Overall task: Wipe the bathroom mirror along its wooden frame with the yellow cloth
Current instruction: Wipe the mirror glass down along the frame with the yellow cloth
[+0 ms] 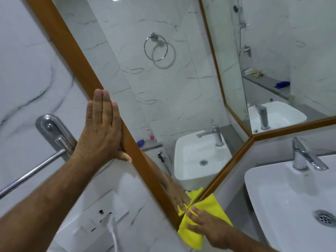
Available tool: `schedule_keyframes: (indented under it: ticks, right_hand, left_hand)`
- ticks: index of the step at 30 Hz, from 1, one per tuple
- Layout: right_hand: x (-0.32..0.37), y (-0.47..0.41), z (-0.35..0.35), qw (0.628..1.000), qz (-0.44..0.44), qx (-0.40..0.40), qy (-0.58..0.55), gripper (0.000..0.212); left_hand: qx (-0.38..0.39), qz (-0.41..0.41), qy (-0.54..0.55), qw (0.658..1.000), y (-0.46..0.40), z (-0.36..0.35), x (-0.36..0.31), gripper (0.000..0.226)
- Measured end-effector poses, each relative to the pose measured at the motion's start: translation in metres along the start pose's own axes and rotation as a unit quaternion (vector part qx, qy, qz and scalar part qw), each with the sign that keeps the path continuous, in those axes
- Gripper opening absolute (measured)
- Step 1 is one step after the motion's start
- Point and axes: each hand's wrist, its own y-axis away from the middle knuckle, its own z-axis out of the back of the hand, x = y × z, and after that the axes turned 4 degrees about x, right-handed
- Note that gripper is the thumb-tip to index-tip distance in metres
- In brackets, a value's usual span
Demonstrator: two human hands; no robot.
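The mirror (145,88) hangs on a marble wall inside a brown wooden frame (72,57). It looks like an opened cabinet door, with a second mirror panel (272,60) to its right. My left hand (101,128) lies flat, fingers straight, against the frame's outer left edge, thumb curled under it. My right hand (205,228) presses the yellow cloth (209,211) against the glass at the mirror's bottom corner, where the two frame edges meet. The cloth and my right forearm are reflected in the glass above it.
A white sink (272,197) with a chrome tap (301,157) and drain (325,218) sits at the lower right. A chrome towel bar (32,171) juts from the left wall. Below it a white socket plate (98,217) holds a plugged-in white cable (112,233).
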Motion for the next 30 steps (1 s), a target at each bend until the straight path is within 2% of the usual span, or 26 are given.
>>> schedule_keyframes:
  ticks: [1, 3, 4, 6, 8, 10, 13, 17, 20, 24, 27, 30]
  right_hand:
    - [0.001, 0.001, 0.013, 0.998, -0.022, 0.016, -0.057, 0.039]
    - [0.003, -0.004, 0.042, 0.984, -0.043, -0.015, -0.170, 0.022]
    - [0.000, -0.010, 0.057, 0.962, -0.047, -0.026, -0.266, 0.028]
    - [-0.009, -0.024, 0.090, 0.931, -0.101, -0.035, -0.348, 0.039]
    - [-0.020, -0.042, 0.120, 0.891, -0.171, -0.111, -0.407, 0.047]
    - [-0.030, -0.059, 0.164, 0.870, -0.191, -0.214, -0.401, 0.057]
    - [-0.054, -0.090, 0.246, 0.836, -0.185, -0.356, -0.374, 0.065]
    - [-0.083, -0.141, 0.352, 0.792, -0.179, -0.496, -0.308, 0.073]
    - [-0.106, -0.181, 0.398, 0.779, -0.219, -0.515, -0.283, 0.071]
    - [-0.111, -0.210, 0.391, 0.795, -0.257, -0.484, -0.258, 0.068]
    - [-0.093, -0.215, 0.360, 0.807, -0.220, -0.498, -0.230, 0.066]
    - [-0.070, -0.214, 0.326, 0.822, -0.148, -0.523, -0.168, 0.045]
  left_hand:
    - [0.003, 0.002, -0.004, 1.000, 0.000, 0.000, 0.000, 0.162]
    - [0.010, 0.006, -0.005, 1.000, 0.001, 0.003, -0.002, 0.164]
    - [0.014, 0.010, -0.003, 1.000, 0.003, 0.005, -0.003, 0.164]
    - [0.013, 0.012, -0.001, 1.000, 0.005, 0.008, -0.003, 0.164]
    - [0.004, -0.001, 0.015, 1.000, 0.007, 0.010, -0.002, 0.155]
    - [-0.019, -0.014, 0.031, 0.999, 0.009, 0.016, 0.007, 0.145]
    - [-0.066, -0.021, 0.037, 0.997, -0.001, 0.034, 0.029, 0.143]
    - [-0.118, -0.050, -0.003, 0.992, -0.031, 0.063, 0.073, 0.141]
    - [-0.117, -0.096, -0.030, 0.988, -0.048, 0.076, 0.101, 0.137]
    - [-0.123, -0.112, -0.062, 0.984, -0.056, 0.072, 0.105, 0.142]
    - [-0.135, -0.119, -0.064, 0.981, -0.056, 0.068, 0.105, 0.150]
    - [-0.138, -0.125, -0.046, 0.981, -0.056, 0.068, 0.104, 0.157]
